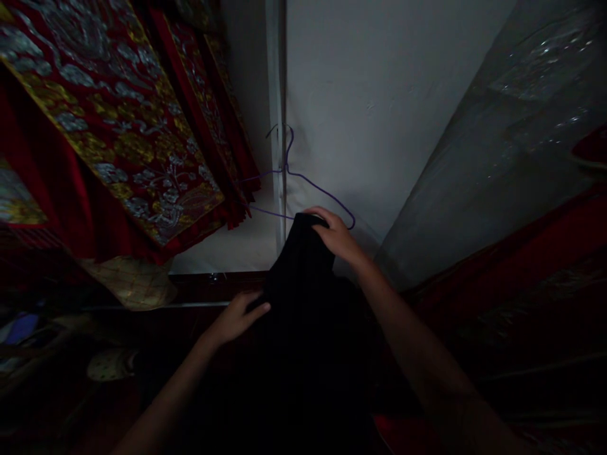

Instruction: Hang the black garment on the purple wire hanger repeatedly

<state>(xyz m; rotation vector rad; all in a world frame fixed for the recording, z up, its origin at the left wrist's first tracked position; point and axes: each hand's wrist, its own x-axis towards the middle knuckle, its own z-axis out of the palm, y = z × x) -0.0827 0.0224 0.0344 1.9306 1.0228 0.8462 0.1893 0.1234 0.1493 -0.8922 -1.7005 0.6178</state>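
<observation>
A black garment (303,278) hangs down in front of me; its exact kind is lost in the dark. My right hand (332,234) grips its narrow top edge, fingers over the far side and thumb in front, close to the lower bar of a purple wire hanger (325,189). Lower down, my left hand (244,313) holds the garment's left edge, with the thumb in front and the fingers partly hidden by the cloth. The hanger's hook is up at a pale vertical pole. Whether the cloth goes over the hanger's bar is hidden by my right hand.
Red costumes (128,126) with gold and silver embroidery hang at the left, overlapping the hanger's left end. A pale vertical pole (277,82) stands before a white wall (379,76). Clear plastic sheeting (484,164) covers things at the right, above red cloth (512,278).
</observation>
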